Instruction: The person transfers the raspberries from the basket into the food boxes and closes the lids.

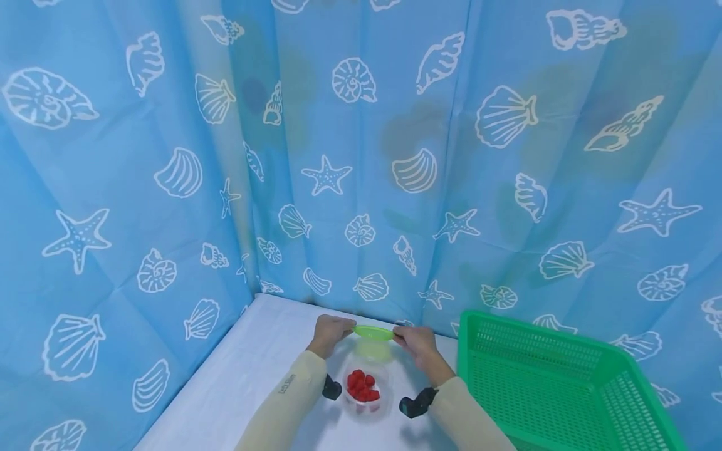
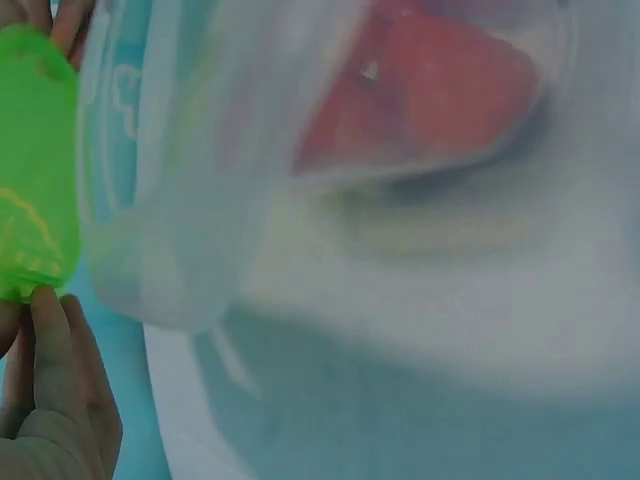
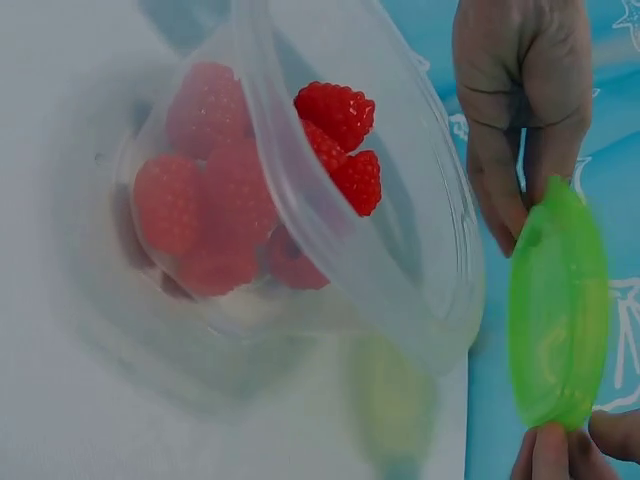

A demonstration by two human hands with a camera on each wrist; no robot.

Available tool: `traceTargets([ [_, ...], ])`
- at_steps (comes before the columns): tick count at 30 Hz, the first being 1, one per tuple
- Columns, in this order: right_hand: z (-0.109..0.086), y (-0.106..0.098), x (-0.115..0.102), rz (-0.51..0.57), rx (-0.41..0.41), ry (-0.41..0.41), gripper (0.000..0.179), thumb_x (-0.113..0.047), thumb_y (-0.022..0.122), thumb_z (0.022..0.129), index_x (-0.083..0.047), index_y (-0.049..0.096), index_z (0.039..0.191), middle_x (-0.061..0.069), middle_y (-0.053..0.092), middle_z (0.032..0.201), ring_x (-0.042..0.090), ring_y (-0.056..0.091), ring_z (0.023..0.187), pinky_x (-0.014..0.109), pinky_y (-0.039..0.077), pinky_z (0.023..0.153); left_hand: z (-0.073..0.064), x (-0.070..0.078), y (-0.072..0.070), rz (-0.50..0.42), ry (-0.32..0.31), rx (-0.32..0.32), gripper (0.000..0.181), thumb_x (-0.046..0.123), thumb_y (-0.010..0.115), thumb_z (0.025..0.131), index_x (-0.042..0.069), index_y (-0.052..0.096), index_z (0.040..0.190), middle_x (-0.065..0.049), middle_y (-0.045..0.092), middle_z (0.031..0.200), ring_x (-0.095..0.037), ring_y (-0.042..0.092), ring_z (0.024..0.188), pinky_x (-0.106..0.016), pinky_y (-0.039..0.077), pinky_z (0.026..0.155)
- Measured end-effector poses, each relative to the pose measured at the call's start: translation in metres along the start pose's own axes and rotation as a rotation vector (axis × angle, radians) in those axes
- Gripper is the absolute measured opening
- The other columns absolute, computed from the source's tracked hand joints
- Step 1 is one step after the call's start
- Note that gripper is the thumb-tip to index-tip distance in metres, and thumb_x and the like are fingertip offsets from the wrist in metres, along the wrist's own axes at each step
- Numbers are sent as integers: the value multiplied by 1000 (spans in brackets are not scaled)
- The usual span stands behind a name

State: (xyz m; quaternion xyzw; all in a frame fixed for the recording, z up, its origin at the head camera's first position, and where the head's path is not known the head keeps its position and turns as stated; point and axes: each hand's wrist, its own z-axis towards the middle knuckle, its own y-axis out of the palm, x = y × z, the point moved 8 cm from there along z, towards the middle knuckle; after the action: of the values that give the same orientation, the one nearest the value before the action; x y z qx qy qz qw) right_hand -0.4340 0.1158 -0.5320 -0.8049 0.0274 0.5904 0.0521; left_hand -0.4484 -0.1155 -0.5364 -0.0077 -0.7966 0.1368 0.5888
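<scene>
A bright green translucent lid is held up in the air between both hands. The left hand pinches its left edge, and the right hand pinches the right edge. Below, a clear plastic container stands uncovered on the white table, nearer the person than the lid. Several red raspberries lie inside it, some of them seen blurred through its frosted wall. Neither hand touches the container. In the left wrist view the lid is partly cut off by the frame edge.
A large green plastic basket with perforated walls stands to the right, beside the right forearm. Blue curtains with white shell prints close off the back and left of the white table. A black camera is strapped to the right wrist.
</scene>
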Motion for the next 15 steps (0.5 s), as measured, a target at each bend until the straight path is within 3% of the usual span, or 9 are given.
traceTargets([
  [4,-5,-4,-8,-55,4,-79,26,-4,66,90,7,64,113,21,66,112,32,65,105,44,52,94,-4,7,-1,13,41,-16,22,11,73,86,3,71,107,-11,69,104,-29,64,103,-46,52,93],
  [8,-8,-6,-14,-68,-37,-128,25,0,68,88,6,66,112,21,66,109,30,67,99,44,52,92,-5,7,-3,27,38,-54,26,13,75,85,3,70,109,-11,68,107,-28,64,104,-45,52,94],
  [15,-14,-8,-15,-73,-103,-123,29,-5,68,91,7,64,118,20,67,110,27,69,96,42,54,89,-13,2,-5,-37,1,-157,33,16,75,86,1,69,115,-10,69,103,-21,67,87,-29,58,80],
])
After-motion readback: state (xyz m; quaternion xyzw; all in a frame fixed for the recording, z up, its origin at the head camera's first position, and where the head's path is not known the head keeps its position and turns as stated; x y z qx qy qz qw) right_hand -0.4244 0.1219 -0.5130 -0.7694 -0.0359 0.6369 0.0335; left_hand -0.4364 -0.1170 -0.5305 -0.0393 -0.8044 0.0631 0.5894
